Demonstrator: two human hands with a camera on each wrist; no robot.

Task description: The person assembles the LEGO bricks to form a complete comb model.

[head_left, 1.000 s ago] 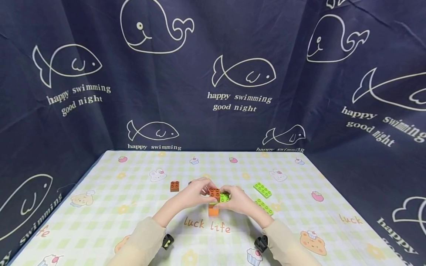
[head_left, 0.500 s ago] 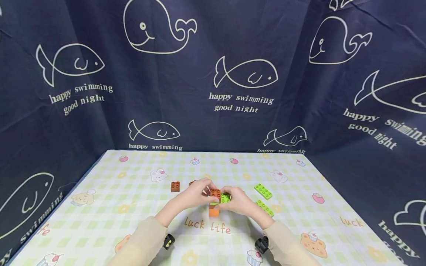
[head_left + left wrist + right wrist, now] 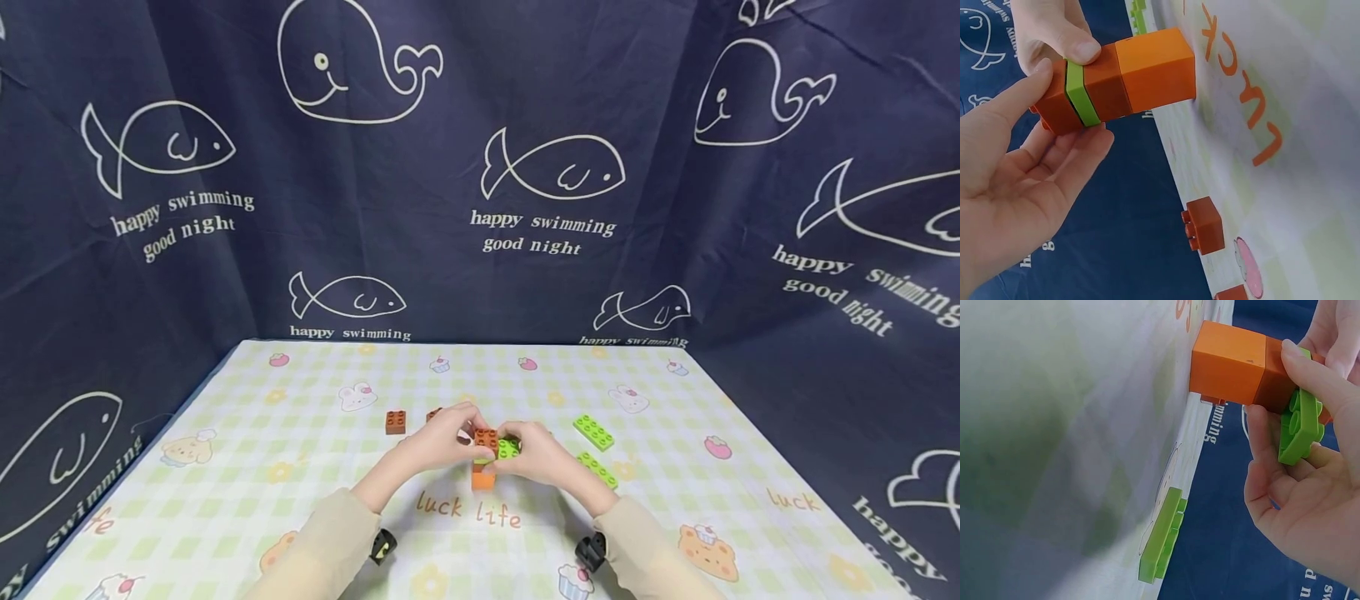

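Barely anything has moved since the earlier frames: both hands and the tower of bricks (image 3: 1110,81) between them keep their places, the view shifting slightly. Upright on the table (image 3: 405,375), the tower has an orange block (image 3: 1159,70) at its foot, then a brown brick (image 3: 1105,95), a lime-green plate (image 3: 1082,97) and a top brown brick (image 3: 1059,103). Left wrist view shows these layers clearly; only the right wrist view shows the green plate's hollow underside jutting into the right hand's grasp. The left hand (image 3: 441,439) pinches the upper layers, thumb opposite fingertips. The right hand (image 3: 534,452) is curled, thumb and finger pinching the lower brown brick. Head view adds loose pieces: two brown bricks (image 3: 395,422) beyond the left hand, one partly hidden by it, and two green plates (image 3: 593,432) right of the right hand.
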